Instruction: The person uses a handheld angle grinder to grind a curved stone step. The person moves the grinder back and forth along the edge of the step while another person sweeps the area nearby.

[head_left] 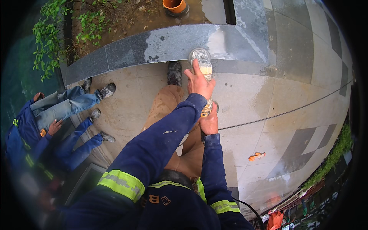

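A power grinder (206,71), pale and caked with dusty residue, points away from me, its round head against the edge of the grey stone coping (126,51). My left hand (199,84) grips its body from above, near the head. My right hand (209,122) is closed on its rear end, lower down and closer to me. A dark cable (287,109) runs off across the tiles to the right. My boot (174,73) is just left of the grinder, beside the coping; the underside of the tool is hidden.
Two co-workers in blue (63,107) (76,145) are at my left, feet toward the paving. Behind the coping, a planter holds muddy water, an orange pipe (174,5) and leafy branches (46,46). An orange item (256,156) lies on the right-hand tiles (249,96), with grass (329,161) beyond.
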Available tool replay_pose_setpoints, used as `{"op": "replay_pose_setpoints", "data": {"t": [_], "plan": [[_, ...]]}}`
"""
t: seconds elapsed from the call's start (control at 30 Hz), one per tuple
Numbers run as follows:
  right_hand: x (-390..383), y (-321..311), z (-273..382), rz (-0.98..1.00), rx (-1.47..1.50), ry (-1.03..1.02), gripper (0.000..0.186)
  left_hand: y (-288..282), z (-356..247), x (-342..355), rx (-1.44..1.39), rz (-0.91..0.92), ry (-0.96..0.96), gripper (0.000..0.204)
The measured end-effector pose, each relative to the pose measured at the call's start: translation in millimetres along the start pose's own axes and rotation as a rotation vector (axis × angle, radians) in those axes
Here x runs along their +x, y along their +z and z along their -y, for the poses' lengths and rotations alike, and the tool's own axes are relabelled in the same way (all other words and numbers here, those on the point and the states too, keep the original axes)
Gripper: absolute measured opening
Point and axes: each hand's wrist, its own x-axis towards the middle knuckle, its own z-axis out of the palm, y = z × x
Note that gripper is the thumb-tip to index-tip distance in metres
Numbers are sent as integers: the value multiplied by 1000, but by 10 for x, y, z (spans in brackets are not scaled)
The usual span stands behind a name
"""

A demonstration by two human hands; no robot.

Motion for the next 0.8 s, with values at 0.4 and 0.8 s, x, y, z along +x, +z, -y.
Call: {"op": "replay_pose_setpoints", "data": {"t": [0.4,0.8], "plan": [[108,67,-149,-25,-105,-112,90,41,104,36,-26,-75,56,98],[216,35,-112,-45,-62,-92,88,110,9,102,-33,-95,88,97]]}}
